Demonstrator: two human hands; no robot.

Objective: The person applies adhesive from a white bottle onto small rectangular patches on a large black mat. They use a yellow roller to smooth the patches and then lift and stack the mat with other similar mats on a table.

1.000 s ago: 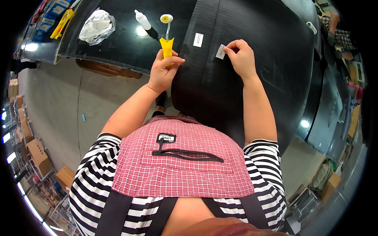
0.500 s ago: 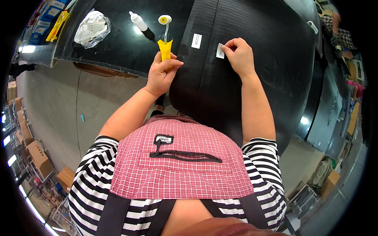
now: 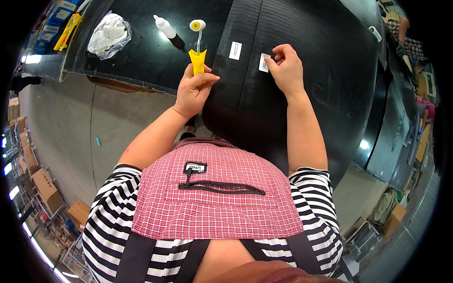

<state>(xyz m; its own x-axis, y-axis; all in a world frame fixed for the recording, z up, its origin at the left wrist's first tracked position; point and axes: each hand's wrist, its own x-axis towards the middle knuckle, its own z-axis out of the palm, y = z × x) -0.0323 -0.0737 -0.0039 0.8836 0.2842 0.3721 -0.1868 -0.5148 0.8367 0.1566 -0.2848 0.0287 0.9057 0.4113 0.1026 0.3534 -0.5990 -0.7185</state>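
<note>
My left hand is closed around the yellow handle of a small hand roller, its white wheel pointing away from me. Over the black ribbed sheet, my right hand hovers at the right edge of a white label. Its thumb tip reaches over or touches that label, while the index finger is curled and apart from the thumb. To the left lies a second white label, flat on the sheet. Both labels carry dark printed lines.
A white squeeze bottle and a clear bag of white pieces rest on the black table. Farther left is a yellow cutter. A white roll sits far right, near another person.
My right thumb and index finger have parted at the right label, which now lies flatter and shows more of its face. My left hand keeps the roller in nearly the same place.
</note>
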